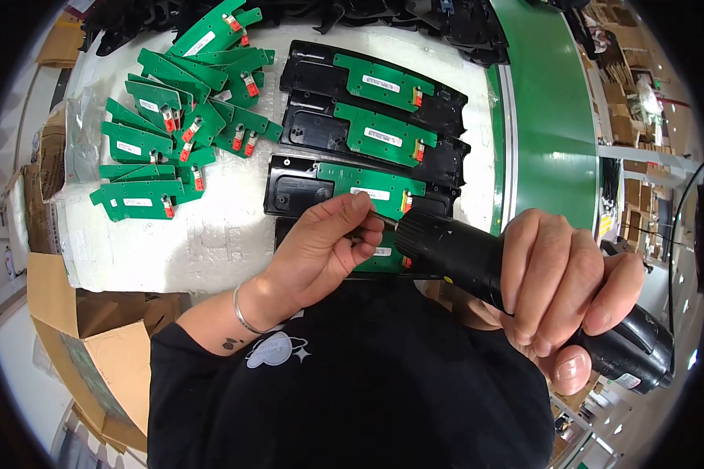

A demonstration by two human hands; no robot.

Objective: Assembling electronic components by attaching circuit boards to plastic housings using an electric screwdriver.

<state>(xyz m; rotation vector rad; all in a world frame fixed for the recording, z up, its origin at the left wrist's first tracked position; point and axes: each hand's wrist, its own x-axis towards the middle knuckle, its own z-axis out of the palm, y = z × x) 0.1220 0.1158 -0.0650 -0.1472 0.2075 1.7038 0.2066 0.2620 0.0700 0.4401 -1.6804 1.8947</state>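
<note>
My right hand (559, 285) is wrapped round a black electric screwdriver (454, 252), which points left across my front. Its thin bit (382, 218) reaches the fingertips of my left hand (328, 242). Those fingers are curled, thumb and forefinger pinched at the bit's tip, with small dark screw-like pieces (356, 235) partly hidden among them. Under the hands lies a black plastic panel (293, 191) carrying a green circuit board (336, 173) with a white label and a red-and-white connector. A nearer panel with its board (371, 264) is mostly covered by my left hand and the screwdriver.
Two more black panels with boards (379, 137) lie farther back in the row. Loose green boards (137, 199) are heaped at the left on the white foam surface (211, 250). Black plastic parts (289, 16) line the far edge. A green surface (551, 141) is at right, cardboard boxes (117, 367) lower left.
</note>
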